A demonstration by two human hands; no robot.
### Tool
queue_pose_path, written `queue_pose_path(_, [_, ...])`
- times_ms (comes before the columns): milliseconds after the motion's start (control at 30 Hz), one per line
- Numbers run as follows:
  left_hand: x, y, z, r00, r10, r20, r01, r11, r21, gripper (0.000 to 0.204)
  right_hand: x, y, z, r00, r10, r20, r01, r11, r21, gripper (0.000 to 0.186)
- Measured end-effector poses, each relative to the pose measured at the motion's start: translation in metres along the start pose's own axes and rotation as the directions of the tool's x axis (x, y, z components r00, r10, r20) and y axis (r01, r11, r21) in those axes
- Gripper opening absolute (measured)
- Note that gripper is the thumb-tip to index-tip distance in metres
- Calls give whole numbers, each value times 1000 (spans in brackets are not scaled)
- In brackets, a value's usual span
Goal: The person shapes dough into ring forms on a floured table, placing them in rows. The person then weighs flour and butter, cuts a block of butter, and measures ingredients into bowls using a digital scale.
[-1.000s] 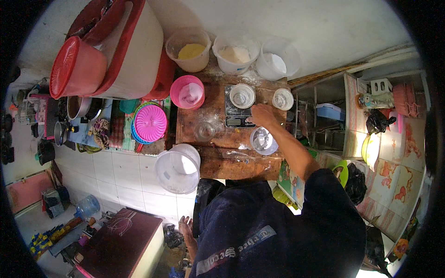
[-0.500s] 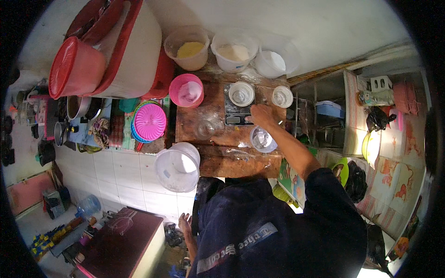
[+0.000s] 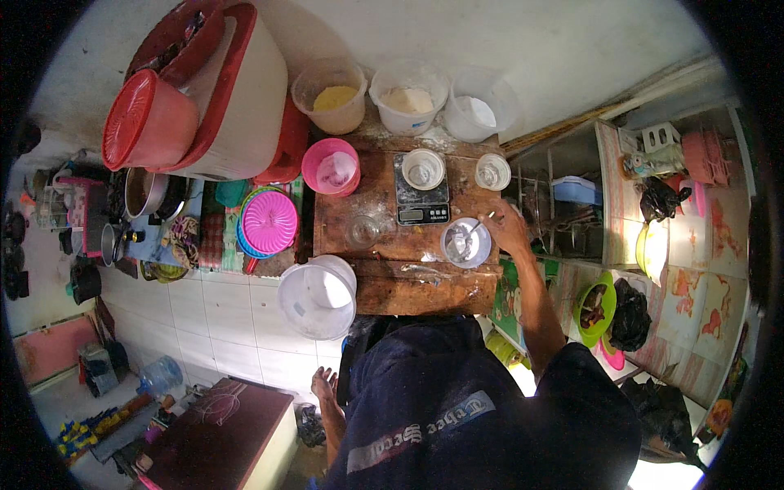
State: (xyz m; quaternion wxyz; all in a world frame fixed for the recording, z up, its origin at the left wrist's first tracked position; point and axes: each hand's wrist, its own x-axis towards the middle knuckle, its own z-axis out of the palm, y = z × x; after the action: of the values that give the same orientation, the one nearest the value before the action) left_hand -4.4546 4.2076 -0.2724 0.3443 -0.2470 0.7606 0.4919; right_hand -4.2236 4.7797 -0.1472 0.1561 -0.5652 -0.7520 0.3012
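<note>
My right hand (image 3: 512, 231) is at the table's right edge, fingers loosely apart beside the handle of a spoon (image 3: 476, 225). That spoon leans in a white bowl (image 3: 462, 259) holding some white powder. A black digital scale (image 3: 422, 214) carries a white tub (image 3: 424, 171) with white residue inside. Right of the scale stands a similar small white tub (image 3: 493, 172). My left hand (image 3: 325, 384) hangs low beside my body, fingers spread, holding nothing.
Along the wall stand clear buckets of yellow (image 3: 333, 100), cream (image 3: 408, 101) and white powder (image 3: 476, 112). A pink tub (image 3: 331, 167), a clear glass dish (image 3: 363, 232) and a large translucent bucket (image 3: 317, 298) sit to the left. Shelving (image 3: 606, 208) borders the right.
My right hand has drawn back from the scale's buttons, moving right to the spoon handle at the white bowl. My left hand still hangs at my side.
</note>
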Motion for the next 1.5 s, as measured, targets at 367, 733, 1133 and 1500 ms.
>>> queue_pose_path(367, [-2,27,3,999,-35,-27,33,997,-70,38,-65,-28,19,990,-49,131,27,985,169,21])
queue_pose_path(733, [7,21,-4,995,-103,-9,103,994,-34,37,-51,-32,-39,946,225,-235,-115,907,404,23])
queue_pose_path(1133, [-37,19,-47,981,-52,-186,36,996,-87,36,253,-37,-34,927,-284,-247,242,953,-184,23])
queue_pose_path(1500, [-52,-52,-84,995,-57,-76,34,960,-277,17,324,12,5,977,-150,150,207,834,-511,33])
